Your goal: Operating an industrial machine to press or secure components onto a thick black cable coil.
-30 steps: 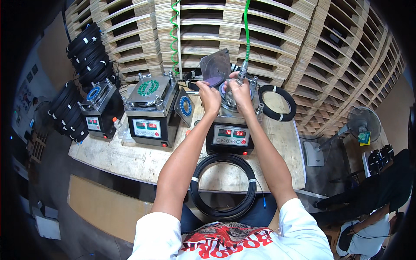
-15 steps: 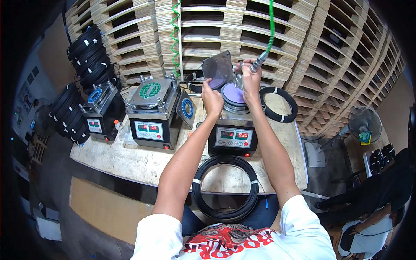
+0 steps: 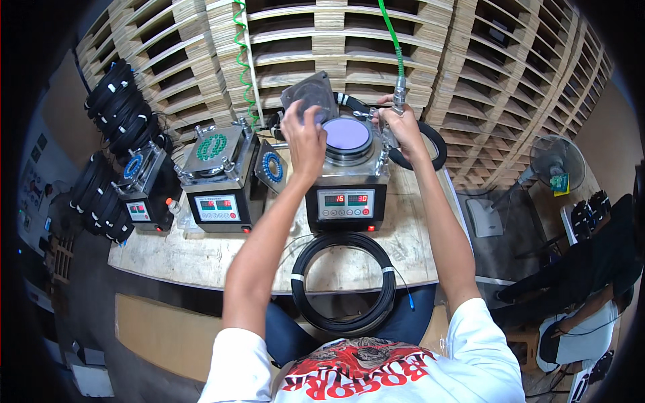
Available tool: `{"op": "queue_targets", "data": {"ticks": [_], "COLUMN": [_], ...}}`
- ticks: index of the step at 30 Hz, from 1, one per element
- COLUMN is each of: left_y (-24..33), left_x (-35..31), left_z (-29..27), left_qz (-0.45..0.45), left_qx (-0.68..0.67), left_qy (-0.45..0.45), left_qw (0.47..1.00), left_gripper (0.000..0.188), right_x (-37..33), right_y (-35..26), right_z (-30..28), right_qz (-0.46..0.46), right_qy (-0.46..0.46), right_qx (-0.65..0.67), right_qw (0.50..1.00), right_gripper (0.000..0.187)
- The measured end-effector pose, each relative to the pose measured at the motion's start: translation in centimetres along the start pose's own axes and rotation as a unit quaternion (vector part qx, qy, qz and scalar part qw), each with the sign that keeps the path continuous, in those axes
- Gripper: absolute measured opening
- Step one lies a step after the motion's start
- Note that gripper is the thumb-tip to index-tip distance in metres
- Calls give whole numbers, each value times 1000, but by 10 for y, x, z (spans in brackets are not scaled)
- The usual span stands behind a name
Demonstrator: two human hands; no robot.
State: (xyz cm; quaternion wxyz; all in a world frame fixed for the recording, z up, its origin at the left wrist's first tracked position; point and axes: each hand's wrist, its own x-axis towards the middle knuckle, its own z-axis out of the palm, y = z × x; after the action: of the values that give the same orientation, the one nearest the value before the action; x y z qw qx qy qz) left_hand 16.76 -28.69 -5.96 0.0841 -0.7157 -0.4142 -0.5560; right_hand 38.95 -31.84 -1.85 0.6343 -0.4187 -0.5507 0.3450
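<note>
My right hand (image 3: 403, 131) is closed round a metal air blow gun (image 3: 400, 101) fed by a green coiled hose. It hovers over the right rim of a polishing machine (image 3: 347, 201). On top of that machine sits a round platen with a smooth lilac polishing pad (image 3: 347, 136). To the left of the platen my left hand (image 3: 306, 138) is raised, fingers curled but apart, in front of a tilted square metal plate (image 3: 309, 94). I cannot make out anything held in those fingers. The plate leans behind the machine, partly covered by my hand.
Two more polishing machines (image 3: 216, 181) (image 3: 138, 191) stand left, topped with rings of green and blue connectors. A square fixture (image 3: 272, 168) leans between machines. A black cable coil (image 3: 342, 322) lies at the table's front edge; another coil (image 3: 437, 144) is right. Stacked pallets (image 3: 376, 40) rise behind.
My left hand has opened from its pinch on a lilac disc and shifted up beside the plate. The blow gun has moved from over the pad to its right side. The view has shifted.
</note>
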Motion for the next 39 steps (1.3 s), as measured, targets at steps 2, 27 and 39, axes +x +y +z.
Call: {"op": "queue_targets", "data": {"ticks": [2, 27, 39], "left_y": [-1, -2, -19], "left_x": [16, 40, 45], "left_z": [-11, 11, 1], "left_qz": [135, 459, 228], "left_qx": [16, 167, 71], "left_qy": [-107, -416, -356], "left_qw": [985, 767, 904], "left_gripper": [45, 45, 43], "right_x": [-6, 6, 32], "right_y": [-9, 3, 27], "right_z": [-3, -19, 8], "right_qz": [6, 28, 6], "right_qy": [-15, 0, 13], "right_qx": [1, -8, -17], "right_qw": [1000, 1000, 1000], "right_gripper": [20, 17, 20]}}
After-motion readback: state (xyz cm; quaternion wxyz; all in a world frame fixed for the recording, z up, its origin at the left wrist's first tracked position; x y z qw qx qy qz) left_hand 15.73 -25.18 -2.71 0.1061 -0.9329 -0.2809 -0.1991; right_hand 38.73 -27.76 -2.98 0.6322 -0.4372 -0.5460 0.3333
